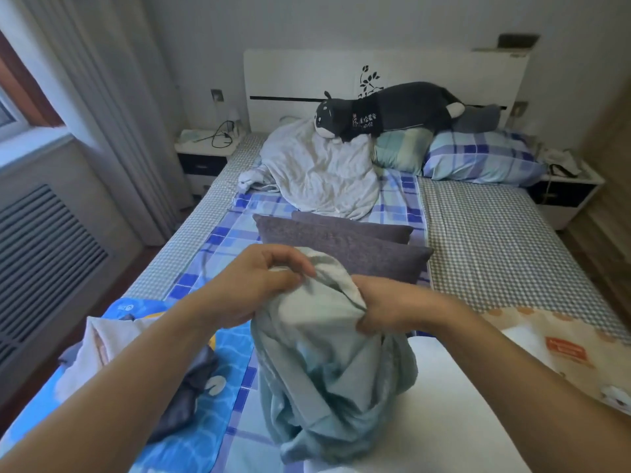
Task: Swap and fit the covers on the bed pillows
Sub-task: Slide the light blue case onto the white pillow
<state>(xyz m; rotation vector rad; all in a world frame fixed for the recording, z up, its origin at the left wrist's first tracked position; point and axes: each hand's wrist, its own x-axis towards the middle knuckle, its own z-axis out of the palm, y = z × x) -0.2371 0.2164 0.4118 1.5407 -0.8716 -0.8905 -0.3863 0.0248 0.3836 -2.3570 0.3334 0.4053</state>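
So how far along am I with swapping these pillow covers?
Early, it seems. Both hands, left hand and right hand, grip the bunched pale green cover; whether a pillow is inside is unclear. Two grey pillows wait just beyond. The checked pillows at the headboard look covered.

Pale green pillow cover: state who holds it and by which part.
Both hands grip the pale green pillow cover at its bunched top edge: left hand on the left, right hand on the right.

the right hand's [386, 307] fingertips are buried in the pale green cover [327, 363], whose contents, perhaps a pillow, stay hidden.
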